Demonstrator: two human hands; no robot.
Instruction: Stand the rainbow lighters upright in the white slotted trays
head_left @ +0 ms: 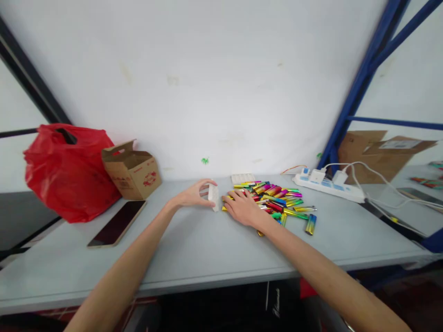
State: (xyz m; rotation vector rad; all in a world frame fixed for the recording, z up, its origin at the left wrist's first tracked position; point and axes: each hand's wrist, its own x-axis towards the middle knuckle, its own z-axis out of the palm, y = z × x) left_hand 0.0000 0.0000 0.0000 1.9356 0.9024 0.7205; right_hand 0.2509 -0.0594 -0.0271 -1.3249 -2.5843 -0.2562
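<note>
My left hand (195, 193) grips a small white plastic tray (213, 197) between thumb and fingers, standing on its edge just above or on the table. Beside it, my right hand (242, 206) lies palm down with fingers spread over the left side of a heap of shiny, multicoloured lighter-like pieces (273, 190). Its fingertips touch the heap; whether any piece is pinched under them is hidden. One gold-and-blue piece (310, 224) lies apart at the heap's right. Behind the heap, a second white tray with compartments (242, 178) rests against the wall.
To the left are a red plastic bag (69, 170), an open cardboard box (133, 173) and a phone (117, 223). A white power strip (328, 186) with plugs and cables lies at the right. Blue shelf posts (360, 87) rise behind it, near brown cardboard (375, 157).
</note>
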